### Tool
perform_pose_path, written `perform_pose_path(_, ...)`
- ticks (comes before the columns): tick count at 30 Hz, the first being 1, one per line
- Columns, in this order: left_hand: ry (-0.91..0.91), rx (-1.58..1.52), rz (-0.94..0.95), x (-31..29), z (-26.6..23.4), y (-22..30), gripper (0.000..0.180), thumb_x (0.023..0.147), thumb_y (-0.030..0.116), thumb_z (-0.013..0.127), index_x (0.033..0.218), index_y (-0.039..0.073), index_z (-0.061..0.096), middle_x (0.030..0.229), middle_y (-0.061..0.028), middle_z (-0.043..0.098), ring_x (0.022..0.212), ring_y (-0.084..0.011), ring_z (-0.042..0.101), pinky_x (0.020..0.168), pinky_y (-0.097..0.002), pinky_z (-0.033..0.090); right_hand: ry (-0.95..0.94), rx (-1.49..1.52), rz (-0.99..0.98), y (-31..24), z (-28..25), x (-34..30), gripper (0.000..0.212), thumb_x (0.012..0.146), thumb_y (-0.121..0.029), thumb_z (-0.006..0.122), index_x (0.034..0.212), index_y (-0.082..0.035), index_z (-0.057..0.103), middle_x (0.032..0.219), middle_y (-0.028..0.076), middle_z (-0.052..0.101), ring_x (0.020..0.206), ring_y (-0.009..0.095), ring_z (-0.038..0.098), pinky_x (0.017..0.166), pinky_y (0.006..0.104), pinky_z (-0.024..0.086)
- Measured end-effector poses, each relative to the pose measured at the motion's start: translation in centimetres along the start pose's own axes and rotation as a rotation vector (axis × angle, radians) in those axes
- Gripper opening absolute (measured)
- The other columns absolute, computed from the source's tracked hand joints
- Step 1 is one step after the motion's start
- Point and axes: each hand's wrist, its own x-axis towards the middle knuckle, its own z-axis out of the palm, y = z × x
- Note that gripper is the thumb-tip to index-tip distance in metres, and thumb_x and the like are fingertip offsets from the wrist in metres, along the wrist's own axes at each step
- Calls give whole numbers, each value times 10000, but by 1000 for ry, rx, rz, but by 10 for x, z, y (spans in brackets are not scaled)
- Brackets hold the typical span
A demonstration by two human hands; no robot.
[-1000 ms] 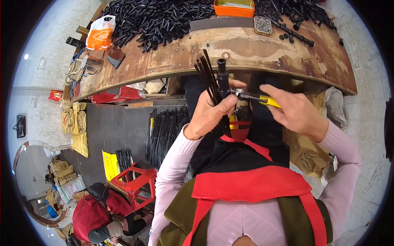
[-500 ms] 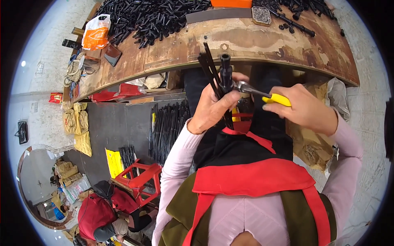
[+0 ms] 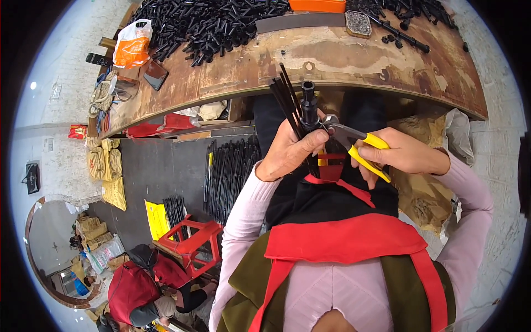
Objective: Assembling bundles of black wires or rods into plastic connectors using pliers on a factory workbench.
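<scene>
In my left hand (image 3: 289, 148) I grip a bundle of thin black rods (image 3: 285, 98) together with a black tubular fitting (image 3: 308, 105), its hollow end upward. The thumb presses across the lower part of the fitting. My right hand (image 3: 394, 150) holds pliers with yellow handles (image 3: 366, 161), the handles spread apart. Their metal jaws (image 3: 332, 123) are against the side of the fitting, just beyond the left thumb; what lies between the jaws is too small to make out.
Ahead stands a worn wooden table (image 3: 332, 61) heaped with black tubular parts (image 3: 204, 27). A square tin (image 3: 358, 25), an orange box (image 3: 316, 5) and a phone (image 3: 156, 75) lie on it. Black rods (image 3: 229, 171) and a red stool (image 3: 191, 240) are left, near another person (image 3: 133, 288).
The pliers' handles have spread apart in my right hand, whose fingers have opened downward. Both hands and the fitting appear slightly lower and farther right, as does the whole scene.
</scene>
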Motion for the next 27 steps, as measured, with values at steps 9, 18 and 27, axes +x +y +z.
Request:
perform_pose_path(9,46,139,-10,-10,4,-3,293,864,53,670,1125,7,544,1004,-38,601,876,-124,562,793,-274,465,-193,214,333,-19,-8,-12,401,1017,-309,463,748,-17,520,563,27,475,438,101,438,417,257,359)
perform_pose_path(18,188,28,-3,24,-10,1,296,1025,244,466,1189,-3,464,810,-57,546,773,-154,547,767,-310,451,811,-980,-554,14,-124,32,248,742,-24,632,989,-26,607,858,155,613,780,358,602,677,388,478)
perform_pose_path(27,124,2,2,57,-11,-11,280,1022,264,487,1084,-10,491,774,-37,504,682,-117,480,698,-277,446,945,-1476,-358,-16,-224,112,216,766,-82,631,981,-64,645,881,102,644,839,310,643,682,420,504)
